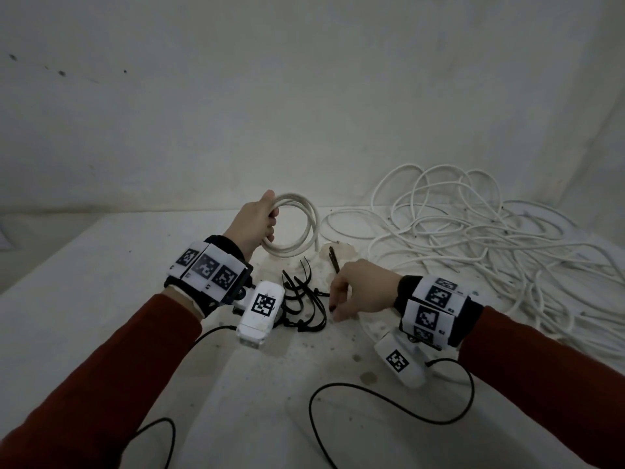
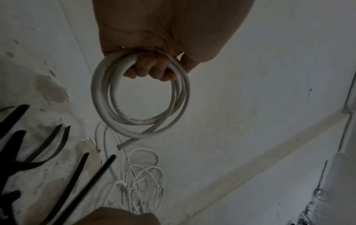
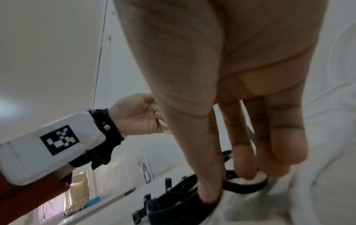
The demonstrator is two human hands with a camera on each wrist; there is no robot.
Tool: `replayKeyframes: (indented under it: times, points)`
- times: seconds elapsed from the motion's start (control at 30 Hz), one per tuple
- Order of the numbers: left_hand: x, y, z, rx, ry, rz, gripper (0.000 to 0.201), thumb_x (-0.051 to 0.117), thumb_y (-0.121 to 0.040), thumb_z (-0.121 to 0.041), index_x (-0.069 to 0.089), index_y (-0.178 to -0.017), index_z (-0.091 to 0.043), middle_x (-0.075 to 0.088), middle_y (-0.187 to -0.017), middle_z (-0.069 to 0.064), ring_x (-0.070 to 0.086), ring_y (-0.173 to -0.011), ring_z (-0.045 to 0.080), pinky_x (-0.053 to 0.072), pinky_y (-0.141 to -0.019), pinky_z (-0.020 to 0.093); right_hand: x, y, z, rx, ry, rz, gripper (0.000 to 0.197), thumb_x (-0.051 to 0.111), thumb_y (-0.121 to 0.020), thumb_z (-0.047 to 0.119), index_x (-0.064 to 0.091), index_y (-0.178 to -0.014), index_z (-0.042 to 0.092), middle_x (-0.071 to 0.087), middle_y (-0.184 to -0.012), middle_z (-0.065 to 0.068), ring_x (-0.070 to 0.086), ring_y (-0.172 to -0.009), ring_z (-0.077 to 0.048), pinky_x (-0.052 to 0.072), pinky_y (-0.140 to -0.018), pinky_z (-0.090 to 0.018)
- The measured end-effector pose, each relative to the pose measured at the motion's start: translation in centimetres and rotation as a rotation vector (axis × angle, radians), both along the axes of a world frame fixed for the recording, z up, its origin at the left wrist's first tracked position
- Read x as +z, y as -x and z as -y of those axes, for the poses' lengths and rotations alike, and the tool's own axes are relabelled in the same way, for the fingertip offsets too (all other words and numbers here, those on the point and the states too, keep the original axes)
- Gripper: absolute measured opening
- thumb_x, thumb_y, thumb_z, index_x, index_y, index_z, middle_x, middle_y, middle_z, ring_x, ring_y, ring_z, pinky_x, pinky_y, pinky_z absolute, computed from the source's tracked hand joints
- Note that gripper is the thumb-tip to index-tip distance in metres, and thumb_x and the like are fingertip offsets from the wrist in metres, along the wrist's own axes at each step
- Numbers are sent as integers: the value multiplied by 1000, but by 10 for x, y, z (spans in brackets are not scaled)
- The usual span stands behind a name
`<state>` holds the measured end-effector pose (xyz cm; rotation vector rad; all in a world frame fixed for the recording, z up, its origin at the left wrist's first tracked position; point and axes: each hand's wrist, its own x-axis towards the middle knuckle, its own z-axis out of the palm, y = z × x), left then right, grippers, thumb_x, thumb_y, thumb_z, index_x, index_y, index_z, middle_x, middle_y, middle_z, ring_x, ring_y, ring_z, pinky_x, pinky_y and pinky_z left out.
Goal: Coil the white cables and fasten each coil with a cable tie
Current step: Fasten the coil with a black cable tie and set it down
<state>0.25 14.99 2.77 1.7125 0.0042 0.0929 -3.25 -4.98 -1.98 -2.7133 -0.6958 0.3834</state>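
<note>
Here the left hand [image 1: 254, 221] is curled round the top of a small coil of white cable [image 1: 293, 225], holding it upright above the white table [image 1: 101, 265]; the left wrist view shows about three turns, with the cut end [image 2: 123, 146] sticking free at the coil's seven o'clock. The right hand [image 1: 363, 288] is down at the pile of black cable ties [image 1: 304, 299], which lies at six o'clock from the coil, and its thumb [image 3: 209, 190] and fingertips [image 3: 248, 161] are pressed onto one tie; whether they have truly pinched it free I cannot tell. The remaining loose white cables [image 1: 473, 231] sprawl at three o'clock. To do this step well, I would judge that the right hand should lift a single tie by its tail, shaking off any neighbours hooked into it. The left hand should keep its squeeze so the turns stay stacked. The tie then wants threading through the coil's centre near the gripping fingers, catching the stray end so it cannot spring out.
</note>
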Motion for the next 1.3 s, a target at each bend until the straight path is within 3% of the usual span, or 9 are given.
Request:
replayKeyframes:
  times: [0.1,0.27,0.37,0.47,0.7,0.87,1.0,1.17,1.3]
  points:
    - [3,1,-1,-6,20,-12,40,36,-99,-35,44,-65,-14,32,-41,-11,25,-46,13,30,-54,27,11,3,8,-55,-116,118,15,69,-86,22,72,-97,13,68,-87,5,57,-71,-3,39,-63,-6]
    - [4,1,-2,1,-2,33,39,37,-99,-35,44,-67,-14,31,-50,-7,26,-46,12,30,-55,27,48,19,33,-172,-646,153,4,64,-89,5,67,-90,8,71,-77,-10,65,-63,-15,54,-65,-26]
    - [3,-1,2,4,0,34,39,38,-99,-36,44,-68,-14,32,-44,-12,27,-44,11,31,-55,27,71,38,43,-132,-940,132,7,59,-90,-2,64,-94,0,69,-78,-16,65,-64,-19,54,-63,-27]
    - [3,0,11,-5,-8,48,39,38,-100,-36,44,-68,-13,32,-48,-9,28,-45,12,31,-55,27,84,53,44,-52,-1081,93,9,56,-90,-3,63,-95,0,69,-77,-13,66,-66,-21,56,-65,-27]
    - [14,11,40,-68,21,116,40,34,-101,-37,44,-70,-13,32,-52,-8,29,-46,11,33,-55,26,77,42,23,-80,-1057,95,10,58,-90,-4,62,-91,5,70,-81,-16,67,-67,-20,57,-68,-28]
    - [18,20,48,-139,24,149,42,33,-101,-37,52,-73,-12,31,-49,-11,29,-44,8,33,-57,28,71,29,22,-103,-1057,281,16,67,-82,-8,66,-87,7,73,-89,-12,72,-84,-25,58,-77,-38]
    - [18,26,48,-182,-84,174,44,34,-101,-38,64,-90,-8,32,-55,-8,31,-51,10,33,-61,30,71,27,23,-122,-1009,441,19,71,-79,-5,69,-86,13,73,-87,-3,69,-73,-20,56,-68,-30]
    - [17,37,50,-249,-229,203,44,34,-99,-43,64,-102,-10,35,-65,-6,34,-58,10,35,-62,26,70,20,29,-164,-945,637,21,79,-76,12,71,-83,30,62,-86,6,46,-61,-4,39,-60,-18]
    - [14,45,50,-316,-404,306,39,48,-91,-45,58,-85,-8,38,-61,-9,37,-57,8,34,-60,26,74,17,32,-239,-968,537,17,79,-77,20,72,-84,34,62,-84,7,47,-69,-8,40,-65,-18]
